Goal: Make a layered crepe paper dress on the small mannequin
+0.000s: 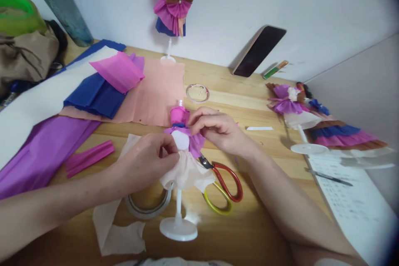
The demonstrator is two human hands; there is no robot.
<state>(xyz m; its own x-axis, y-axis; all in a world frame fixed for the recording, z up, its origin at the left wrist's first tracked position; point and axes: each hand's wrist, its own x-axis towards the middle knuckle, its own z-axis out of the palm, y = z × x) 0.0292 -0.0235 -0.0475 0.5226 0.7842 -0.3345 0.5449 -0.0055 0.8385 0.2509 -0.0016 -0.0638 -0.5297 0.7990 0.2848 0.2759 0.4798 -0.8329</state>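
A small white mannequin on a stand (178, 228) is upright at the table's near middle, dressed in a magenta top, a purple frill and a pale peach crepe-paper skirt (187, 172). My left hand (146, 160) pinches the skirt at the waist on the left side, fingers closed. My right hand (215, 129) is closed on the purple frill at the mannequin's right shoulder and waist. Both hands touch the figure.
Red-and-yellow scissors (222, 187) and a tape roll (148, 208) lie beside the stand. Sheets of pink, blue, purple and peach crepe paper (102, 95) cover the left. Finished paper-dress dolls lie at the right (311, 120) and stand at the back (174, 4). A phone (258, 50) leans on the wall.
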